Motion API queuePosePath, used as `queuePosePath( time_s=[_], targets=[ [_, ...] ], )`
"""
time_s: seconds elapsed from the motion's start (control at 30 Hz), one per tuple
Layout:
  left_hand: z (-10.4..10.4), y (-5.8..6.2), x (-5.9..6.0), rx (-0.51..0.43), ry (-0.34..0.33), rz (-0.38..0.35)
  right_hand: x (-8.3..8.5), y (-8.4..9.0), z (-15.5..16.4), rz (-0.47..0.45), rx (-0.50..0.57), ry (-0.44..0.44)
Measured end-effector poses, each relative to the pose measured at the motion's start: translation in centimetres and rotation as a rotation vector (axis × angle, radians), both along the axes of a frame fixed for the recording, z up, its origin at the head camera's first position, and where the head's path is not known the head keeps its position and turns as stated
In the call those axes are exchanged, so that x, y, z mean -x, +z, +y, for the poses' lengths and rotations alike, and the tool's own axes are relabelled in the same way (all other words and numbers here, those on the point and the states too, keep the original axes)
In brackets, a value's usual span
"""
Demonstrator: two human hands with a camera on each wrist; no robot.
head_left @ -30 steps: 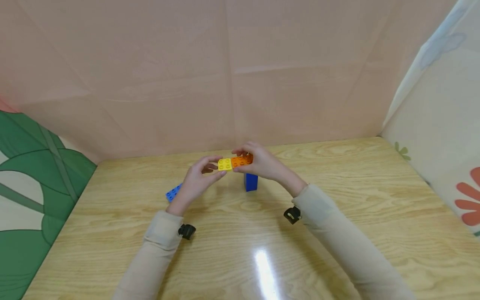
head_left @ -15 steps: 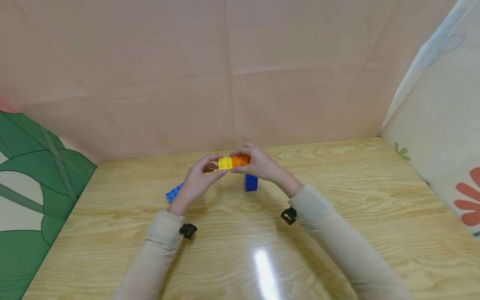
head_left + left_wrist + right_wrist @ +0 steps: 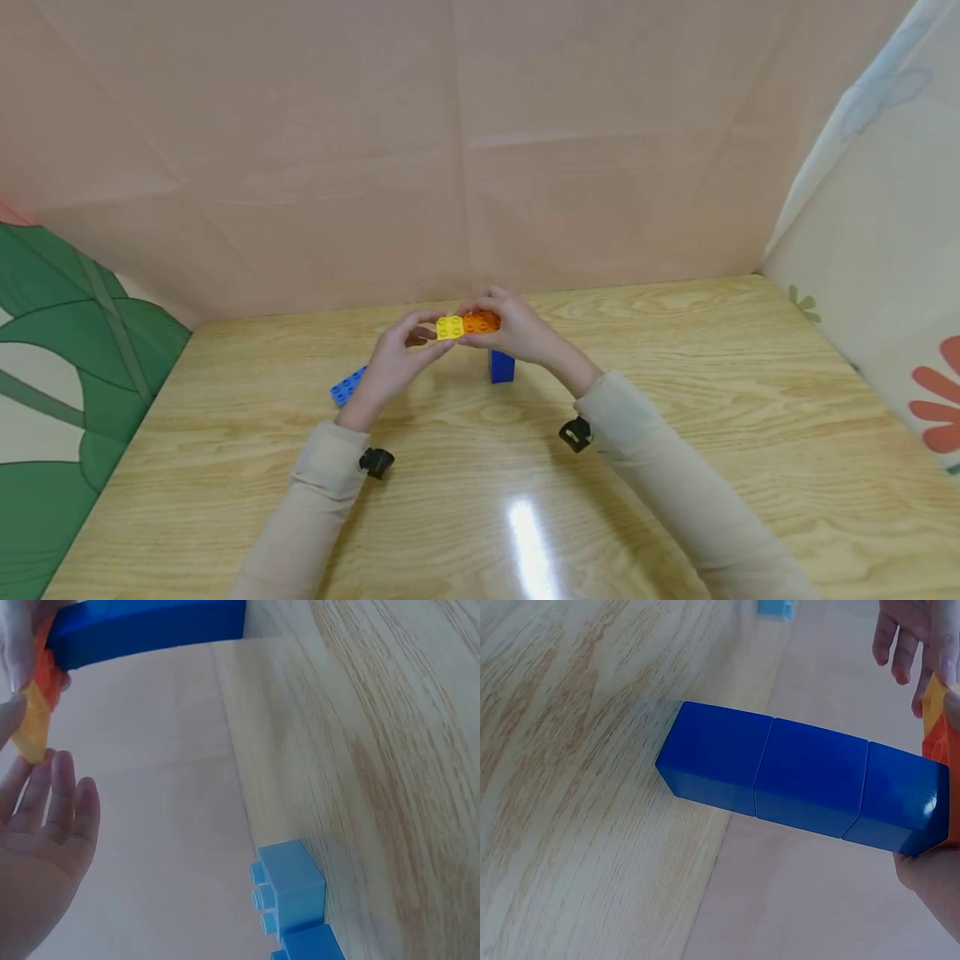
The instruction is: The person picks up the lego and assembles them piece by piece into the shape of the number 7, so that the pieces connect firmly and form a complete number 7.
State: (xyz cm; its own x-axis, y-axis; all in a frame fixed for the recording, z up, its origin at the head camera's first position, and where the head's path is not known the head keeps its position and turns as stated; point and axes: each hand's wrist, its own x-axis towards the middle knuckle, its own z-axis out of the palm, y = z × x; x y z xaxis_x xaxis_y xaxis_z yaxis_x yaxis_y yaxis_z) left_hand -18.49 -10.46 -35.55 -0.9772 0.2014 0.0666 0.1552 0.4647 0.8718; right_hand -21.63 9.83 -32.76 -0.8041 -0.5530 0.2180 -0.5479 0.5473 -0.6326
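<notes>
A tower of three dark blue toy bricks stands on the table. Right at its top is an orange brick, which my right hand grips between thumb and fingers. Set against the orange brick's left end is a yellow brick with its studs up. My left hand pinches the yellow brick, thumb at the near side and fingertips at the far side. In the head view the hands and the orange brick cover the upper part of the tower.
Behind my left wrist a light blue brick and a mid-blue brick lie on the wooden table. A plain pinkish sheet hangs along the back edge. Printed panels stand at both sides.
My right hand has slid slightly left along the orange brick, and its wrist has come inward. The left hand, the yellow brick and the tower have stayed almost still.
</notes>
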Motion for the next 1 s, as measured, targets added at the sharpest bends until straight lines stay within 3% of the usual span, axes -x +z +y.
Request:
queuePosePath(
  time_s=[0.27, 0.5, 0.7, 1.0],
  targets=[
    [-0.5, 0.3, -0.1, -0.001, -0.041, 0.019, 0.2, -0.3, 0.2, 0.024, -0.004, 0.022],
    [-3.3, 0.5, 0.0, -0.008, -0.016, 0.048, 0.4, -0.5, 0.2, 0.044, -0.004, 0.021],
    [-6.2, 0.2, -0.2, 0.095, -0.011, 0.033, 0.3, -0.6, 0.2, 0.036, -0.003, 0.015],
    [-10.5, -2.0, -0.7, 0.266, -0.025, -0.056, 0.5, -0.8, 0.0, 0.034, -0.015, 0.013]
  ],
)
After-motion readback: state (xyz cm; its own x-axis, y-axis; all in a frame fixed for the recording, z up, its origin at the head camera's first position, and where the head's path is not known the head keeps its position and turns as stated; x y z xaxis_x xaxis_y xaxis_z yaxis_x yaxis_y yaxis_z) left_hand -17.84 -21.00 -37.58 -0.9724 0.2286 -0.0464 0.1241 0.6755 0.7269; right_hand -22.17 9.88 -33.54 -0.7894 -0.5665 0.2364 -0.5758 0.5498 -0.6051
